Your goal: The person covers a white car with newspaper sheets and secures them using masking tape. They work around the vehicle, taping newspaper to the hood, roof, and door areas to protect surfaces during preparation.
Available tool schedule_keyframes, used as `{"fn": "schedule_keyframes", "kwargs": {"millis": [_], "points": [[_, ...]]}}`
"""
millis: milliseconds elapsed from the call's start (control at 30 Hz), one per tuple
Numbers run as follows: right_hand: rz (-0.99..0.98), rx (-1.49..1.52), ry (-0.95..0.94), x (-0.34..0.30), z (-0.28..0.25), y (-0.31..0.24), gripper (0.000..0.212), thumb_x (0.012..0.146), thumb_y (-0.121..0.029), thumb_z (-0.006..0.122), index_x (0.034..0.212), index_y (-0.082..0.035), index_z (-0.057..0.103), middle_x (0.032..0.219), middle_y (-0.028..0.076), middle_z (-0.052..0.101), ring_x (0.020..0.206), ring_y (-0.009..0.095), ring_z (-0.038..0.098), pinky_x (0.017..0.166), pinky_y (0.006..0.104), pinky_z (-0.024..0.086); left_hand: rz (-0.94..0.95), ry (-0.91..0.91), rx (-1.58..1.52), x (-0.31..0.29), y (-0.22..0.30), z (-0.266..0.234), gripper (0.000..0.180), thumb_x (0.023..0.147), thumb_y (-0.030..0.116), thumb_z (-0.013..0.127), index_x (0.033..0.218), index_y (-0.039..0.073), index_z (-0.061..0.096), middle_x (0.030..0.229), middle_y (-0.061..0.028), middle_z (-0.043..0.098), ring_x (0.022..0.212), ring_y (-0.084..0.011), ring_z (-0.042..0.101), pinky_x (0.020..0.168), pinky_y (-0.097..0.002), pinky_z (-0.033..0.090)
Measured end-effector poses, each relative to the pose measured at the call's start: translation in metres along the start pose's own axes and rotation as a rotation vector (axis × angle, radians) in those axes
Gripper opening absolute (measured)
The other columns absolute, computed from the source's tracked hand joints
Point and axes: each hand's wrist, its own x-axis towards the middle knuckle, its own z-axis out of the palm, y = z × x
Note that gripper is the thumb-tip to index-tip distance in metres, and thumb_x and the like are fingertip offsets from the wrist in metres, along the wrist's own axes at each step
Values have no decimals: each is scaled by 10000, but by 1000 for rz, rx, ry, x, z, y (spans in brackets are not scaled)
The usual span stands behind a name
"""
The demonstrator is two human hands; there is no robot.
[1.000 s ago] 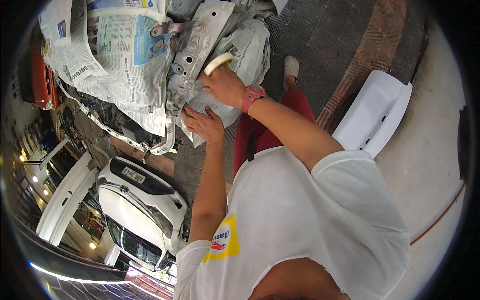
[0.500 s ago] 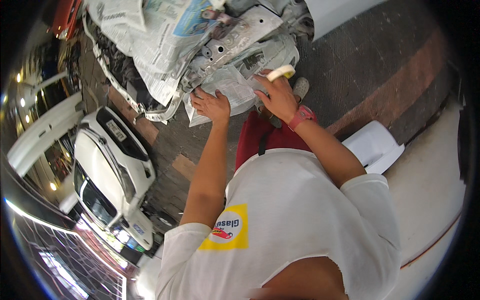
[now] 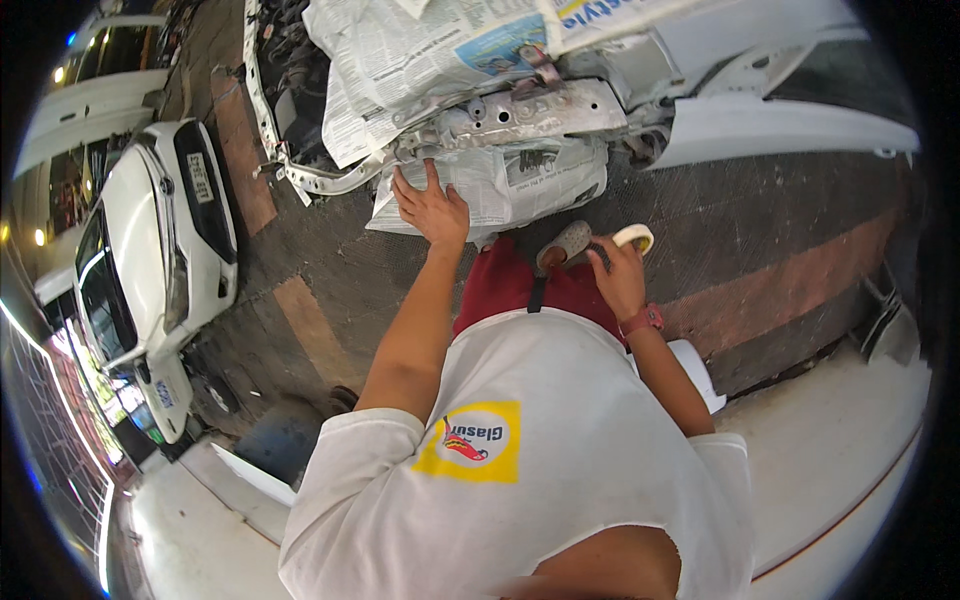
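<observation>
My left hand [image 3: 432,210] lies with fingers spread on the newspaper sheet [image 3: 520,180] that covers the rounded, wheel-like part below the car's bare metal panel edge [image 3: 510,118]. Its fingertips reach the sheet's upper border, close under the metal. A roll of cream masking tape [image 3: 641,233] is at the fingers of my right hand [image 3: 622,280], held away from the car near my hip. More newspaper [image 3: 420,60] drapes over the engine bay above.
An exposed white front frame [image 3: 275,130] curves along the left of the car. To the right stands its open door [image 3: 790,125]. A white car [image 3: 150,250] is parked at left. My shoe [image 3: 568,240] is on the dark floor, and a white panel [image 3: 830,480] lies behind me.
My right hand has drawn back from the newspaper toward my right hip with the tape roll. My left hand has stayed at the sheet, its fingers now higher against it. The view has turned.
</observation>
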Motion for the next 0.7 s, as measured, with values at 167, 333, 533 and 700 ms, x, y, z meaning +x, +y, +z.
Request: {"fn": "schedule_keyframes", "kwargs": {"millis": [167,333,533,700], "points": [[43,-47,-55,2,-24,3,252,1007,-270,770,1211,-127,807,1051,221,712,1021,450,660,946,524,512,21,-51,-6,3,-3,-8,736,932,193,767,1628,218,528,1787,-306,174,1645,-477,197,1224,-651,280],[27,-53,-140,14,-35,1,240,1018,-271,752,1200,-127,809,1059,230,723,1030,460,668,961,524,519,140,-97,-37,16,-26,-23,681,927,143,758,1574,149,547,1700,-318,331,1630,-473,247,1255,-635,256],[-36,-55,-205,34,-37,-7,235,1011,-277,757,1179,-123,816,1072,244,721,1051,463,669,943,535,528,280,-111,-182,41,-60,-21,628,930,127,776,1512,66,546,1493,-321,528,1467,-510,461,1214,-544,380],[-80,10,-315,59,-38,-28,280,1029,-239,717,1276,-108,718,1076,252,715,1023,463,690,927,559,538,281,-67,-488,45,-83,-15,437,951,111,778,1330,28,579,1399,-300,583,1356,-504,523,1112,-552,435]]}}
